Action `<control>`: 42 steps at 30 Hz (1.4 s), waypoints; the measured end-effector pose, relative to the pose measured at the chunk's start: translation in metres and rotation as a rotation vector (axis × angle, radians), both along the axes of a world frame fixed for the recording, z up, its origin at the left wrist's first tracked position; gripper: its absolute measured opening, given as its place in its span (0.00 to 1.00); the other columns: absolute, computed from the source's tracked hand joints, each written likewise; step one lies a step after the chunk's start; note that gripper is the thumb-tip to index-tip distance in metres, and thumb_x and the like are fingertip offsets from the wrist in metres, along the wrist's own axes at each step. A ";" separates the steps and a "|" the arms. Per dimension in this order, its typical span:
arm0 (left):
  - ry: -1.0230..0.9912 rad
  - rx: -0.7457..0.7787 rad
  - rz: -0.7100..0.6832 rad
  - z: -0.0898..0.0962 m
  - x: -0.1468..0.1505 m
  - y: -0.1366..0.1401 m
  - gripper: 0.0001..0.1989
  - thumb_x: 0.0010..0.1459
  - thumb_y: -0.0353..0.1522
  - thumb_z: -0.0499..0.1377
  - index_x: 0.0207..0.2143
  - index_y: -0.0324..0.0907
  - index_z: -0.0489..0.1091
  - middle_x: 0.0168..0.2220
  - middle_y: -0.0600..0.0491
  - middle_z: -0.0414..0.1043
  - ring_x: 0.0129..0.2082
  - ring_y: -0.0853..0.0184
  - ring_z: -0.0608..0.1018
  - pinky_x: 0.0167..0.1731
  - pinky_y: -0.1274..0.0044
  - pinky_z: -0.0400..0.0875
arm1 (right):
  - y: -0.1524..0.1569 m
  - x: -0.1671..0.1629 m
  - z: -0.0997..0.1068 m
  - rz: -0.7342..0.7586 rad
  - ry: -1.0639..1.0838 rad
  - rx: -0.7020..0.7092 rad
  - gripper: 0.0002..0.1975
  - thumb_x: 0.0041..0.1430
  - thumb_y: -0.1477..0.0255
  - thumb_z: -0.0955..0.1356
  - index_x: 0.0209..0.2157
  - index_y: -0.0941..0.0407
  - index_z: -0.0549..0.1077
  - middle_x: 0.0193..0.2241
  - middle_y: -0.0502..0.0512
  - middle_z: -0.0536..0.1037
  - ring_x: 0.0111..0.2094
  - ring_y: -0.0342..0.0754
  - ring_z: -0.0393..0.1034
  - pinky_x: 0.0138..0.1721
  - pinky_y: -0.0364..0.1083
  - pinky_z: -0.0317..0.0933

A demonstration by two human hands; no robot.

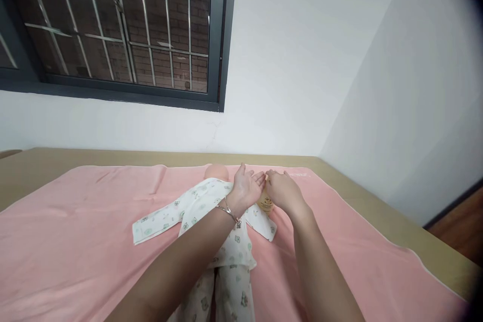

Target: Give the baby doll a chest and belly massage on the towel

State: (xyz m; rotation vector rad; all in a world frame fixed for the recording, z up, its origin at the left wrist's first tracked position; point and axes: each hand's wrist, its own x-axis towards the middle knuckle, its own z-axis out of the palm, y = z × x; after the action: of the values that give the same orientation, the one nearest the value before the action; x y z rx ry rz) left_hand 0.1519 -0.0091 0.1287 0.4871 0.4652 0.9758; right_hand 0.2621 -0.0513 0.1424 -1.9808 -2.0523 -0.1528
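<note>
My left hand is open with the palm turned up and fingers stretched to the right, above the chest of a doll. Close to its fingertips, my right hand bends over the top of a yellowish bottle with dark print. The hand hides the upper part of the bottle. The doll lies on its back in a white patterned pajama top and matching pants. Its smooth, bald head shows at the far end, and my left forearm covers part of its body.
A pink blanket with some folds lies beneath the doll, on a light wooden surface. A white wall rises behind it. At the upper left is a dark-framed window with metal bars.
</note>
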 end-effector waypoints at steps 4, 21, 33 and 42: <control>0.028 -0.032 -0.034 -0.001 -0.022 -0.018 0.39 0.63 0.48 0.43 0.68 0.34 0.37 0.65 0.34 0.52 0.62 0.59 0.65 0.53 0.67 0.70 | 0.002 0.000 0.000 -0.051 -0.026 0.027 0.19 0.61 0.79 0.56 0.48 0.62 0.72 0.41 0.63 0.80 0.43 0.52 0.74 0.62 0.56 0.42; 0.110 0.000 -0.062 0.046 -0.158 -0.098 0.31 0.64 0.43 0.42 0.63 0.34 0.51 0.64 0.38 0.58 0.61 0.59 0.67 0.58 0.68 0.63 | 0.001 -0.005 -0.002 -0.096 0.555 0.103 0.26 0.62 0.67 0.57 0.59 0.60 0.66 0.59 0.62 0.67 0.59 0.54 0.62 0.58 0.53 0.57; 0.118 0.231 -0.118 0.059 -0.166 -0.136 0.36 0.62 0.55 0.41 0.61 0.41 0.60 0.59 0.45 0.66 0.64 0.55 0.62 0.64 0.61 0.55 | -0.104 -0.150 -0.002 0.520 0.527 0.248 0.33 0.68 0.61 0.57 0.68 0.46 0.36 0.69 0.48 0.39 0.69 0.56 0.33 0.66 0.65 0.42; 0.353 0.304 -0.037 0.038 -0.158 -0.135 0.36 0.64 0.52 0.37 0.56 0.36 0.67 0.58 0.41 0.67 0.63 0.56 0.63 0.59 0.62 0.62 | -0.116 -0.167 -0.048 0.716 0.225 0.483 0.37 0.66 0.68 0.60 0.68 0.47 0.32 0.68 0.52 0.47 0.68 0.63 0.35 0.64 0.70 0.38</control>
State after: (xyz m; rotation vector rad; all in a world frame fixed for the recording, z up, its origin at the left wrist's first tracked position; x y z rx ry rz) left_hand -0.0058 -0.1442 0.1672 0.9485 0.6242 0.9319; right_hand 0.0950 -0.1676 0.0946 -0.8798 -2.1694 -0.2292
